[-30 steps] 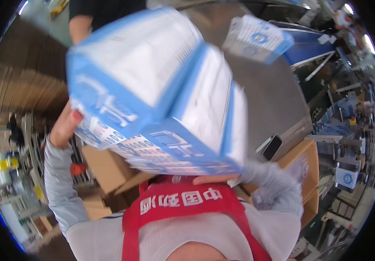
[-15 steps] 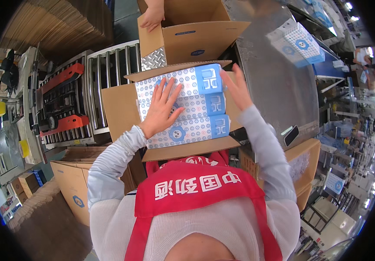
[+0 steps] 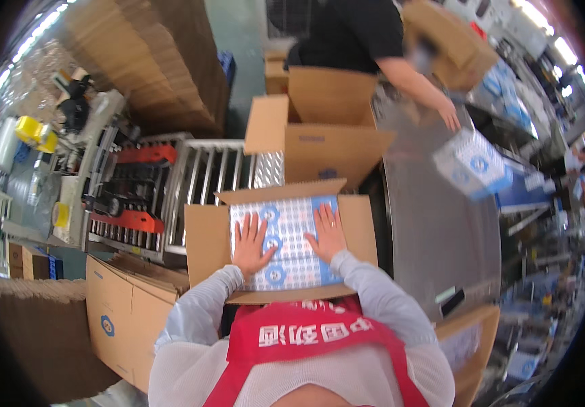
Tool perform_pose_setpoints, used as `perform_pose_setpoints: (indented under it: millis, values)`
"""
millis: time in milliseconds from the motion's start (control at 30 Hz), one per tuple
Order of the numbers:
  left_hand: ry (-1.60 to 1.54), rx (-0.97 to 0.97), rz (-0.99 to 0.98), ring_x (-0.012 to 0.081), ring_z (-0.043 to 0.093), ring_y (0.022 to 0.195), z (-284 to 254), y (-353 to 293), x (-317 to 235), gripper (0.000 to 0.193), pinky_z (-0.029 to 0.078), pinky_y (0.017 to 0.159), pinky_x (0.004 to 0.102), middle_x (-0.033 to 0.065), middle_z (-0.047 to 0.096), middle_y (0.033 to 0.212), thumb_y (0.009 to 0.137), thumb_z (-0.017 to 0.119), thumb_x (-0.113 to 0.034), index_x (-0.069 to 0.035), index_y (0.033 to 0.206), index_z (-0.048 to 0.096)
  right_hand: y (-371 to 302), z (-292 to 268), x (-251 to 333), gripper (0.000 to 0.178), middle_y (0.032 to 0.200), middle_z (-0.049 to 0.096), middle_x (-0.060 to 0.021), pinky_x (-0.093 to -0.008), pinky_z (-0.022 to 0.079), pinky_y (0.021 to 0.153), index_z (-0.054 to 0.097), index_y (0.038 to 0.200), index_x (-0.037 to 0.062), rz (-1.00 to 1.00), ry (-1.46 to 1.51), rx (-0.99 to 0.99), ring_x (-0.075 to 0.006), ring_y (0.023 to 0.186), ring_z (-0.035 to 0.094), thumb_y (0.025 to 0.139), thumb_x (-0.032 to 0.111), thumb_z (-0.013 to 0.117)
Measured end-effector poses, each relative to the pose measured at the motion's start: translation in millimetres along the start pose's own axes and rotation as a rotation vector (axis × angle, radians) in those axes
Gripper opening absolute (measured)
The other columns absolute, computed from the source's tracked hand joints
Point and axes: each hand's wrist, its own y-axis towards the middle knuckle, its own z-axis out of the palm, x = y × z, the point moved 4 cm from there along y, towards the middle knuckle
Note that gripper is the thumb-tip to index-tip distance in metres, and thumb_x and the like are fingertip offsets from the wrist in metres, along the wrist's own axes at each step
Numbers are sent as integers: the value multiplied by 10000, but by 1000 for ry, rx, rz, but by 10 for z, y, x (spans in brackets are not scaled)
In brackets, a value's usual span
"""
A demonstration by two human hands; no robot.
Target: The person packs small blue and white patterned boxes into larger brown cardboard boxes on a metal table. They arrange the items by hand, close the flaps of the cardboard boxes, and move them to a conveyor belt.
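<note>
In front of me stands an open cardboard carton, its flaps folded outward. White packs with a blue pattern and blue ends fill it in rows. My left hand lies flat on the left part of the packs, fingers spread. On their right part, over the blue ends, rests my right hand, also flat with its thumb apart. Neither hand grips anything; both palms press against the tops of the packs.
Behind stands another open carton. A co-worker's hand reaches over the metal table near a white-and-blue pack. A phone lies there. Left are a roller conveyor, a red-armed machine and folded cartons.
My right hand has come from the packs' right edge onto their tops. The packs sit lower and flatter in the carton. The co-worker's hand has left the far carton's flap. My view has shifted.
</note>
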Motion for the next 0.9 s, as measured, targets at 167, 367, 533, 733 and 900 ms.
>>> perform_pose_setpoints:
  millis: [167, 367, 533, 733, 900]
  values:
    - [-17, -107, -70, 419, 201, 1421, -122, -59, 529, 698, 90, 1161, 544, 252, 298, 1497, 879, 587, -408, -9, 1418, 392, 57, 39, -453, 527, 1453, 381, -225, -502, 208, 1135, 493, 1311, -18, -2, 342, -217, -402, 1355, 321, 900, 301, 578]
    - [-932, 14, -909, 230, 621, 1030, -492, -1525, 1443, 730, 502, 880, 348, 168, 644, 1144, 877, 657, -352, 40, 1418, 362, -1030, 456, -2092, 639, 1170, 643, -212, -400, 474, 948, 521, 1297, 0, 804, 888, 125, -341, 1082, 624, 837, 414, 683]
    - [-686, 535, -530, 262, 640, 980, -929, -461, -118, 921, 507, 854, 321, 267, 631, 1094, 893, 600, -522, 135, 1418, 224, -63, -1215, -645, 749, 1059, 659, -250, -431, 516, 831, 290, 1455, 27, 158, 712, 154, -415, 946, 643, 903, 454, 562]
    - [-664, 966, 15, 362, 576, 1091, -356, 1, -282, 1100, 487, 898, 378, 308, 541, 1208, 711, 695, -693, 170, 1286, 330, 388, -117, 142, 881, 936, 659, -299, -486, 518, 766, 201, 1489, 18, 56, 191, 530, -456, 844, 646, 900, 626, 447]
    - [57, 468, -6, 470, 165, 1411, -550, -168, -69, 1286, 50, 1070, 706, 276, 306, 1475, 550, 710, -786, -102, 1513, 202, 470, -242, -109, 699, 988, 660, -226, -494, 506, 790, 406, 1390, 44, -104, 273, 328, -411, 880, 645, 899, 530, 517]
